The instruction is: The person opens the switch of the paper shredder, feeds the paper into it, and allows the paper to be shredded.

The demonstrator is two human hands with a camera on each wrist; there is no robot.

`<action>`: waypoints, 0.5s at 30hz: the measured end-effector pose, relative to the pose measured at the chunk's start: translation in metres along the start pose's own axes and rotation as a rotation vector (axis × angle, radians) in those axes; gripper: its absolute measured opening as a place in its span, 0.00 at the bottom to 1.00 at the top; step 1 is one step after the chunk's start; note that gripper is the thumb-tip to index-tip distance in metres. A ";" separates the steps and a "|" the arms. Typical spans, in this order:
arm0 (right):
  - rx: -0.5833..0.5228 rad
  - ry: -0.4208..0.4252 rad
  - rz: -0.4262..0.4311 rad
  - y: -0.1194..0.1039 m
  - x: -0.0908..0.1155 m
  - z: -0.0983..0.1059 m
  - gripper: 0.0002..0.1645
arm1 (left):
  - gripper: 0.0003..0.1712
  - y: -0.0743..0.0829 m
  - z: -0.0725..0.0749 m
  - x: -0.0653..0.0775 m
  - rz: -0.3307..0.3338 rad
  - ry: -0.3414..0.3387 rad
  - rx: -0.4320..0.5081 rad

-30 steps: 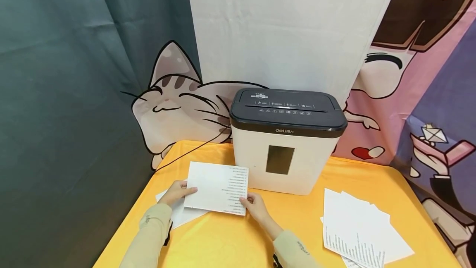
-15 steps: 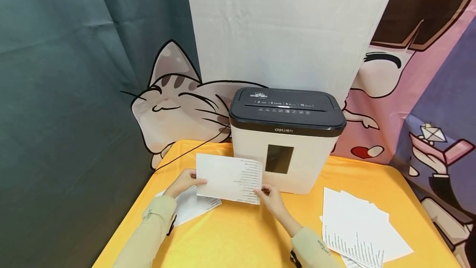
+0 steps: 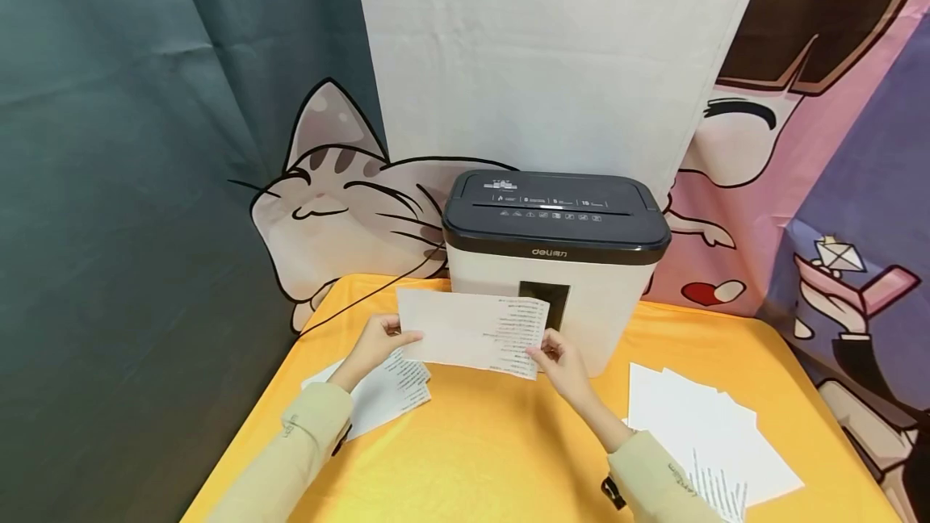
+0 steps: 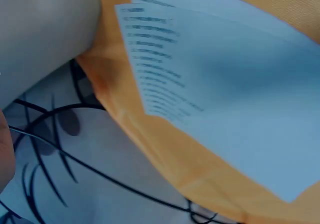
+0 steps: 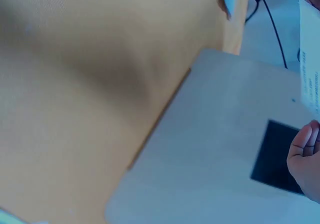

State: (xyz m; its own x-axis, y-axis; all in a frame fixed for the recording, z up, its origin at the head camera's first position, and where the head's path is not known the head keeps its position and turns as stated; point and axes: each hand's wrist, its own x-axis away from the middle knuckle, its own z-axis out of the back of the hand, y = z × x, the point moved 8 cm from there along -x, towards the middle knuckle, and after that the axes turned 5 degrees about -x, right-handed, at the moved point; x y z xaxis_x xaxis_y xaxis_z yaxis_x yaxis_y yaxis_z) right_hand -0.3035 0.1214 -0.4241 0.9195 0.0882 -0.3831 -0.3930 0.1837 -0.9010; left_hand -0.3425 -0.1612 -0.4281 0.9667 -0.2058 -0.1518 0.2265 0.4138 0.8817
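Between both hands hangs a white printed sheet of paper (image 3: 465, 333), lifted over the table in front of the paper shredder (image 3: 494, 265). My left hand (image 3: 378, 349) pinches its left edge, thumb on top. At the lower right corner, my right hand (image 3: 565, 370) pinches the sheet, printed lines beside the thumb. The shredder has a white bin and a dark lid (image 3: 555, 232) with a long narrow slot (image 3: 559, 211). Part of its front window (image 3: 555, 297) is hidden behind the sheet. In the right wrist view, the right hand (image 5: 306, 161) overlaps that window.
Below the left forearm lie several printed sheets (image 3: 378, 398), seen closer as a fanned stack (image 4: 225, 84). Another loose pile of papers (image 3: 726, 434) lies at the right. A black cord (image 3: 370, 297) runs left from the shredder over the yellow tablecloth (image 3: 465, 458).
Both hands have carried the sheet up and to the right, towards the shredder, where it now overlaps the window. More of the left pile is uncovered.
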 end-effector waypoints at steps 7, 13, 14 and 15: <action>0.116 -0.006 0.012 -0.024 -0.004 0.017 0.06 | 0.12 0.010 -0.002 -0.005 -0.059 0.004 -0.018; 0.151 0.040 0.153 -0.017 -0.010 0.037 0.05 | 0.11 0.017 -0.003 -0.008 -0.117 0.022 -0.057; 0.153 0.056 0.157 -0.017 -0.010 0.041 0.05 | 0.11 0.021 -0.004 -0.008 -0.127 0.022 -0.062; 0.160 0.073 0.160 -0.018 -0.011 0.045 0.04 | 0.11 0.025 -0.004 -0.008 -0.129 0.025 -0.071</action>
State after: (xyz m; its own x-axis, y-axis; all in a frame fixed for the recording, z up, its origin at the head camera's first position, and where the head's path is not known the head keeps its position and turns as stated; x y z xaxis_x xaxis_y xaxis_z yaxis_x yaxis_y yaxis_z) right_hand -0.3070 0.1615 -0.3949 0.8415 0.0588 -0.5370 -0.5246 0.3262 -0.7864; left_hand -0.3437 -0.1452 -0.4065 0.9314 -0.2398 -0.2739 0.3563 0.4469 0.8206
